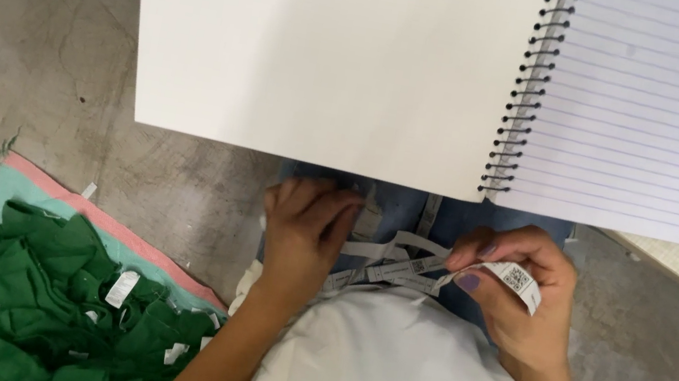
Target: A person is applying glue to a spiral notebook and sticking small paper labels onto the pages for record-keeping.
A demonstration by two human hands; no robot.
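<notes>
Open spiral notebook (433, 68) above, heap of green garments (37, 296) (white tags among them) on concrete floor (27, 28)

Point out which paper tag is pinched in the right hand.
It is the white tag with the square code, folded over the right hand fingers. The other grey strips lie loose between the hands, by the left hand.

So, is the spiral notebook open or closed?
Open: the spiral notebook lies spread flat, a blank page left of the coil, a lined page right.
</notes>
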